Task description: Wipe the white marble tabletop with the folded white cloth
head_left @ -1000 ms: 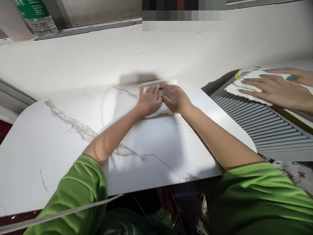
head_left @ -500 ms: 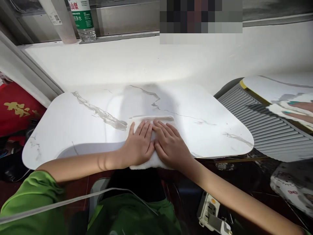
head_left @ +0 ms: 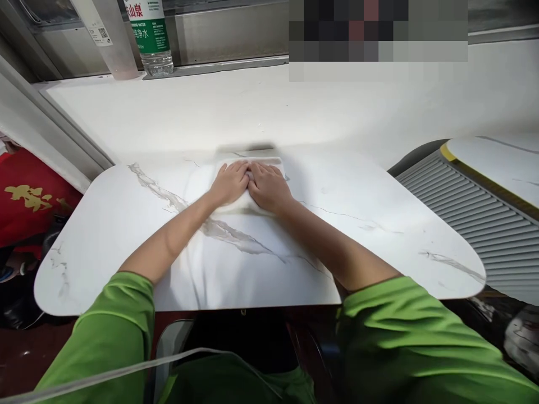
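Left hand [head_left: 229,182]: laid flat, palm down, fingers stretched out and close together; pressing on the cloth, not closed round anything.
Right hand [head_left: 269,188]: likewise flat and open, touching the left hand along the forefinger side; bearing down on the same cloth.
Cloth [head_left: 244,209]: on the table, at the middle of its far edge, mostly hidden under both palms.
Step in hand: by the look of it, wiping the table [head_left: 357,235] with the cloth, at full reach towards its far edge.
Doing it well: probably best with even weight through both palms, not the fingertips alone. Worth pulling in straight, overlapping passes from the table's far edge to its near edge, to avoid unwiped strips. Worth holding the pad folded and square under the hands, to stop bunching. Care likely needed at the table's rounded ends, easy to skip.
Look of the cloth: white, soft and thick, folded into a compact pad. Near edge rounded and showing just below the wrists, far edge blurred. Wet or dry: cannot tell.
Look of the table: white, marble-veined, glossy, with rounded corners.
Beyond the table's far-left corner: a water bottle [head_left: 150,33], upright on a ledge.
Off the table's right end: a grey slatted panel [head_left: 475,224].
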The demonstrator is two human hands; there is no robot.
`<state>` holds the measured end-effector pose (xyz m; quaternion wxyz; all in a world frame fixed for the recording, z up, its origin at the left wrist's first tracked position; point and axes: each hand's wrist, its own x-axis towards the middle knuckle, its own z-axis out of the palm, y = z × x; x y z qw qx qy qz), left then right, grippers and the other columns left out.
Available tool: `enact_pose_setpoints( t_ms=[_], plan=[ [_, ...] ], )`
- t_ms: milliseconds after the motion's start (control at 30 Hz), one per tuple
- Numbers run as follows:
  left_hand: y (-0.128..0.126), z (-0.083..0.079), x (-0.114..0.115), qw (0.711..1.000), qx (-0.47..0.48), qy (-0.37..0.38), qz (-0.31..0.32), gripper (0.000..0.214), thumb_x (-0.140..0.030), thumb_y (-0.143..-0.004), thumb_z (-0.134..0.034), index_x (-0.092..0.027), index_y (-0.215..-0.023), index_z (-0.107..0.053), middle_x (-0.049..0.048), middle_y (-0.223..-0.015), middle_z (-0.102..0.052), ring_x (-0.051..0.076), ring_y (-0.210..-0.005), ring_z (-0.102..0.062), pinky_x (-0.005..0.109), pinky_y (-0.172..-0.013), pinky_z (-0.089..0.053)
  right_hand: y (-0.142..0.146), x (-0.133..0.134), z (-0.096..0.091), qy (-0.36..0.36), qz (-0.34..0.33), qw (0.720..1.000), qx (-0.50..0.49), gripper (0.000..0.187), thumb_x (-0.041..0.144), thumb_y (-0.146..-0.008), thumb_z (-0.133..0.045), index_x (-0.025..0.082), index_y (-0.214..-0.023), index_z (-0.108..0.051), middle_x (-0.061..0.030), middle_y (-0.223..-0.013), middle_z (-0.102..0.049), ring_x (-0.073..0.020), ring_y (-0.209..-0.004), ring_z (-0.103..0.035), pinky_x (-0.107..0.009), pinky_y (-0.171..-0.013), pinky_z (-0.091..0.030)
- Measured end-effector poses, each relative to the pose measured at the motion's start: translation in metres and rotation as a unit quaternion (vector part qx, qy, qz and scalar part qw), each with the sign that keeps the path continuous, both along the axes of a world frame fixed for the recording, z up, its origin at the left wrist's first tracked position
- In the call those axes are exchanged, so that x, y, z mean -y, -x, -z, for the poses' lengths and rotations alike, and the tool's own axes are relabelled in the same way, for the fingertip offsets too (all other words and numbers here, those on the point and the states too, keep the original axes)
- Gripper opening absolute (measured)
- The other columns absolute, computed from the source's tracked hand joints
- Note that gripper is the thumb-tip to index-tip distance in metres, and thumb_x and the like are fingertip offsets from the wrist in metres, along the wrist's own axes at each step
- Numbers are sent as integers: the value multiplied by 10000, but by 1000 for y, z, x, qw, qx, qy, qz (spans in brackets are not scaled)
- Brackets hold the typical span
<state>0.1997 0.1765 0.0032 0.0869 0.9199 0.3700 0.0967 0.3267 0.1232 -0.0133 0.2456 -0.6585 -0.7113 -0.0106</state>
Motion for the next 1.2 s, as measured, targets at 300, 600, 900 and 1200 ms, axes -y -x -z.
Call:
enact_pose_setpoints(
  t_ms=[300,600,900,1200],
  plan=[
    [-16,-1,-50,999,16,5,-45,504,-192,-1010,-187,-134,-1460,-407,80,-1582,-374,184,-1470,-303,450,-1216,-186,-20,-63,-1,17,-9,1000,-4,398,217,-893,-335,158,-1209,-569,-133,-1311,-634,-306,-1217,-539,-484,-1078,-354],
    [9,-1,-1,999,-10,-5,-30,512,-217,-1014,-226,-141,-1501,-364,81,-1605,-329,182,-1490,-269,425,-1230,-146,4,-6,1,6,1,1000,12,437,207,-905,-326,133,-1277,-546,-154,-1379,-594,-300,-1307,-498,-499,-1123,-322],
    [86,-3,131,999,-19,-39,-16,514,-226,-1007,-251,-118,-1490,-388,103,-1579,-374,204,-1491,-282,454,-1236,-170,71,124,6,-26,-46,998,45,478,254,-953,-325,118,-1368,-518,-175,-1436,-546,-333,-1374,-451,-549,-1143,-320],
    [111,-5,142,998,-10,-18,-63,513,-214,-998,-217,-113,-1466,-400,99,-1566,-399,208,-1478,-302,459,-1234,-174,92,121,-5,4,-114,992,57,470,211,-925,-348,35,-1298,-572,-211,-1425,-544,-336,-1365,-447,-500,-1165,-292]
  ],
)
